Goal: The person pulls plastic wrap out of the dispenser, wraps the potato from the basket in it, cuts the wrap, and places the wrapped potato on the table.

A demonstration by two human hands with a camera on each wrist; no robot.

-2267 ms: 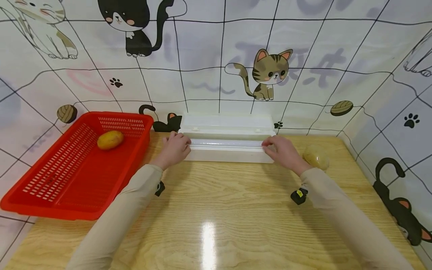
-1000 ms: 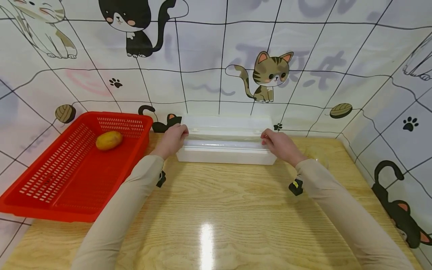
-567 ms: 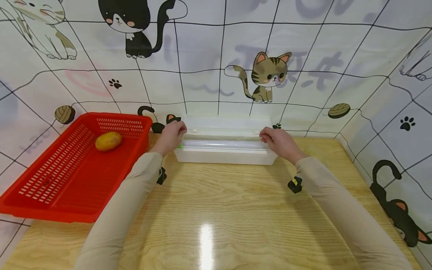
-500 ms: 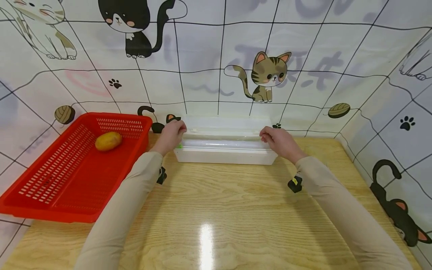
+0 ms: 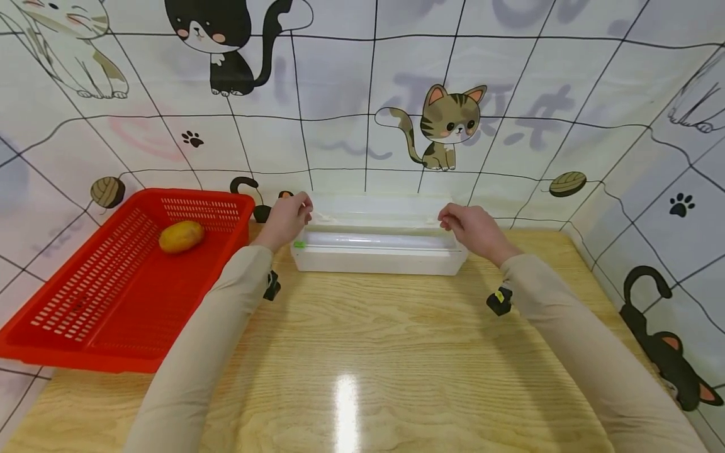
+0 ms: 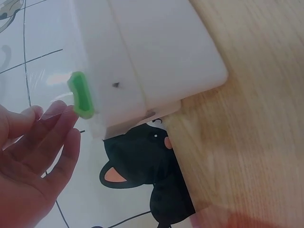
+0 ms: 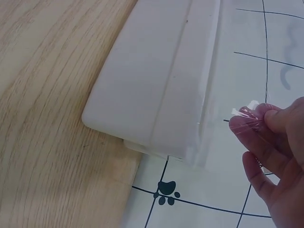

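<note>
Left fingers point(image 6: 69, 149) pinching clear film point(image 7: 243, 113), right fingers point(image 7: 261, 148) clamped on it too, near a white box point(image 5: 376, 262)

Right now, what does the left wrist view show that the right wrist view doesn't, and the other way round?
Only the left wrist view: the left hand, the green tab near one end of the box and the printed black cat.

Only the right wrist view: the right hand and the printed paw.

Both: the box, the table, the wall and clear film pinched by the hand in view.
</note>
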